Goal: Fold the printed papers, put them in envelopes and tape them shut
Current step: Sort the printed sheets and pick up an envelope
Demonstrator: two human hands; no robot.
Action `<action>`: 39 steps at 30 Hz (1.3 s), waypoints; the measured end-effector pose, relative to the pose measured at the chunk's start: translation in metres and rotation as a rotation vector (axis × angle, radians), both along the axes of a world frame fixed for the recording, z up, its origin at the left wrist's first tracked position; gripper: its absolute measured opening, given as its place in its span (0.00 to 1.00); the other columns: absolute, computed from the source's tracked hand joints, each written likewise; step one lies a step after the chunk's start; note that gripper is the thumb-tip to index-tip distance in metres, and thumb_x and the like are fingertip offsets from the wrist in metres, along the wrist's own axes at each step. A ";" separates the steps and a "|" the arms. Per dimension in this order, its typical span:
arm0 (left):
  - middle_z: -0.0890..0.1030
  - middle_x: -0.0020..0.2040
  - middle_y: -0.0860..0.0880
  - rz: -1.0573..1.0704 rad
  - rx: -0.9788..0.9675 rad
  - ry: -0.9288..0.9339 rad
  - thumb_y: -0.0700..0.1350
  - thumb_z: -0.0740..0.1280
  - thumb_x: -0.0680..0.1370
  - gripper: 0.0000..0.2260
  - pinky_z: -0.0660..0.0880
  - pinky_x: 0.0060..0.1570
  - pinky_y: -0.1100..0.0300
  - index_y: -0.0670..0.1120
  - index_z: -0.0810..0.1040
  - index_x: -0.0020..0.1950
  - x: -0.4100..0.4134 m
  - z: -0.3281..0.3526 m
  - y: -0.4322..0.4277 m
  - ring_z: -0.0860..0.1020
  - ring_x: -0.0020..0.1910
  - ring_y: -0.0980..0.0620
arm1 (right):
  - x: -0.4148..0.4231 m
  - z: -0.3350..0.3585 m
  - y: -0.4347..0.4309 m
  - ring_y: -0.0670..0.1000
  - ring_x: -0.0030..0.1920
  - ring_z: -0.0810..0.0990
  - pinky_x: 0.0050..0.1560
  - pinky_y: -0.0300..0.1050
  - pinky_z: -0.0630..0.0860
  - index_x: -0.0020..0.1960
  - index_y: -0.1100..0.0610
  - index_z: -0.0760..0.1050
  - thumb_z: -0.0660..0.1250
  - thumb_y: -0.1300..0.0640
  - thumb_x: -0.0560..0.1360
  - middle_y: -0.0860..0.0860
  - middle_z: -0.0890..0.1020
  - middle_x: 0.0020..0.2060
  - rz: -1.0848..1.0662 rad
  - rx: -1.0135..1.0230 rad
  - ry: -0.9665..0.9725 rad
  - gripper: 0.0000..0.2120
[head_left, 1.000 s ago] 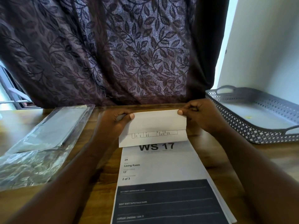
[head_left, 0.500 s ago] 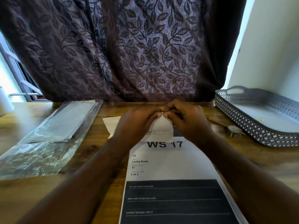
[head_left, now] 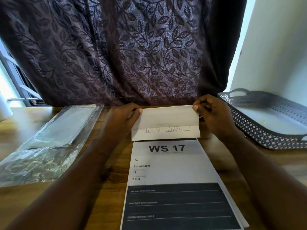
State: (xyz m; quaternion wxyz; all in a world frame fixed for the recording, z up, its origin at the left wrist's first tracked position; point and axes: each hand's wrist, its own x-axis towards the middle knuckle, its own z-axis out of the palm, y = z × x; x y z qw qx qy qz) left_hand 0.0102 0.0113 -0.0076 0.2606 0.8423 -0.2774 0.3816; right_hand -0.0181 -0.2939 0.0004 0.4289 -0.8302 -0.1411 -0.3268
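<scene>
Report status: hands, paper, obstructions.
Hands: left hand and right hand pinch folded paper at top corners. The printed stack lies nearer, flat. Nothing in the way.

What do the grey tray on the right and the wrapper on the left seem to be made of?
Grey tray: probably moulded plastic, matt; its wall is an even perforated lattice with a cut-out handle. Wrapper: thin clear plastic film, glossy; it crinkles and shows glare.
</scene>
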 end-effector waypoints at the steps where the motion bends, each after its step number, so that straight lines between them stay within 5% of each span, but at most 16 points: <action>1: 0.84 0.43 0.46 0.009 -0.049 0.019 0.51 0.63 0.81 0.12 0.78 0.36 0.55 0.44 0.81 0.52 0.002 -0.001 0.000 0.79 0.38 0.51 | 0.001 -0.001 -0.002 0.46 0.46 0.84 0.44 0.52 0.84 0.49 0.54 0.77 0.69 0.59 0.78 0.47 0.84 0.44 0.001 0.014 0.006 0.01; 7: 0.85 0.42 0.52 -0.009 -0.418 0.278 0.49 0.71 0.78 0.04 0.82 0.40 0.48 0.50 0.82 0.47 0.007 0.001 0.002 0.84 0.41 0.52 | 0.004 -0.003 -0.004 0.48 0.45 0.85 0.46 0.58 0.84 0.50 0.57 0.77 0.69 0.59 0.78 0.49 0.85 0.43 -0.005 0.052 0.049 0.03; 11: 0.84 0.36 0.57 -0.088 -0.587 0.371 0.48 0.73 0.76 0.07 0.80 0.35 0.64 0.45 0.81 0.41 -0.003 0.008 -0.002 0.84 0.37 0.59 | 0.002 -0.002 -0.002 0.50 0.43 0.86 0.43 0.60 0.84 0.49 0.56 0.76 0.68 0.58 0.79 0.51 0.85 0.41 0.022 0.106 0.101 0.01; 13: 0.86 0.39 0.53 -0.134 -0.631 0.502 0.54 0.71 0.74 0.11 0.82 0.41 0.58 0.46 0.81 0.41 -0.004 0.006 -0.003 0.85 0.40 0.54 | 0.001 -0.001 -0.003 0.51 0.43 0.86 0.44 0.60 0.84 0.48 0.53 0.76 0.68 0.59 0.79 0.52 0.86 0.41 0.020 0.123 0.104 0.02; 16: 0.86 0.49 0.42 -0.321 -0.753 0.863 0.55 0.69 0.73 0.17 0.81 0.51 0.42 0.42 0.82 0.52 -0.002 -0.004 -0.003 0.85 0.50 0.40 | 0.001 -0.002 -0.004 0.52 0.44 0.86 0.45 0.59 0.84 0.45 0.48 0.76 0.68 0.59 0.79 0.52 0.86 0.42 0.020 0.192 0.122 0.07; 18: 0.85 0.54 0.41 -0.411 -0.763 0.995 0.49 0.68 0.75 0.17 0.83 0.47 0.46 0.42 0.80 0.60 -0.004 -0.009 -0.005 0.84 0.53 0.40 | 0.001 -0.002 -0.003 0.51 0.43 0.86 0.42 0.54 0.84 0.45 0.50 0.77 0.68 0.60 0.79 0.51 0.86 0.40 0.029 0.229 0.137 0.06; 21: 0.86 0.52 0.43 -0.421 -0.859 0.968 0.42 0.66 0.79 0.10 0.84 0.40 0.56 0.43 0.80 0.59 -0.006 -0.006 -0.009 0.85 0.49 0.45 | -0.001 0.000 -0.002 0.50 0.41 0.86 0.36 0.43 0.81 0.52 0.56 0.79 0.63 0.62 0.81 0.52 0.87 0.41 0.122 0.420 0.197 0.06; 24: 0.87 0.48 0.47 -0.411 -1.025 0.938 0.40 0.64 0.81 0.07 0.82 0.34 0.61 0.43 0.80 0.56 -0.007 -0.002 -0.010 0.86 0.44 0.50 | 0.000 -0.003 -0.009 0.55 0.49 0.86 0.38 0.46 0.83 0.64 0.59 0.76 0.58 0.69 0.81 0.55 0.86 0.53 0.348 0.658 0.412 0.16; 26: 0.87 0.49 0.47 -0.418 -1.053 0.933 0.39 0.64 0.81 0.07 0.81 0.35 0.62 0.44 0.80 0.56 -0.006 -0.002 -0.010 0.86 0.46 0.50 | 0.003 -0.011 -0.014 0.58 0.58 0.84 0.49 0.54 0.84 0.71 0.55 0.71 0.63 0.73 0.76 0.54 0.83 0.61 0.460 0.608 0.522 0.26; 29: 0.87 0.50 0.48 -0.424 -1.012 0.962 0.40 0.64 0.81 0.07 0.82 0.39 0.61 0.45 0.80 0.56 -0.007 -0.005 -0.012 0.85 0.49 0.48 | 0.006 -0.017 -0.012 0.57 0.60 0.83 0.53 0.56 0.83 0.73 0.53 0.69 0.75 0.64 0.68 0.53 0.81 0.63 0.501 0.498 0.530 0.35; 32: 0.86 0.50 0.43 -0.463 -1.038 0.998 0.41 0.63 0.82 0.09 0.83 0.38 0.61 0.43 0.79 0.60 -0.010 -0.004 -0.018 0.86 0.45 0.44 | 0.006 -0.015 -0.006 0.59 0.56 0.85 0.50 0.53 0.84 0.68 0.57 0.73 0.74 0.56 0.69 0.55 0.83 0.60 0.453 0.532 0.464 0.29; 36: 0.86 0.46 0.39 -0.482 -1.071 0.993 0.57 0.55 0.83 0.19 0.84 0.38 0.56 0.45 0.78 0.56 -0.015 0.001 -0.025 0.86 0.39 0.44 | 0.007 -0.016 -0.008 0.60 0.52 0.86 0.50 0.55 0.84 0.66 0.60 0.76 0.70 0.56 0.74 0.55 0.85 0.56 0.315 0.512 0.404 0.21; 39: 0.86 0.47 0.38 -0.473 -0.947 0.949 0.55 0.62 0.79 0.17 0.83 0.34 0.60 0.43 0.78 0.59 -0.017 -0.001 -0.028 0.85 0.37 0.47 | 0.008 -0.016 -0.007 0.60 0.49 0.87 0.49 0.55 0.84 0.65 0.60 0.76 0.68 0.59 0.78 0.56 0.86 0.54 0.269 0.504 0.399 0.17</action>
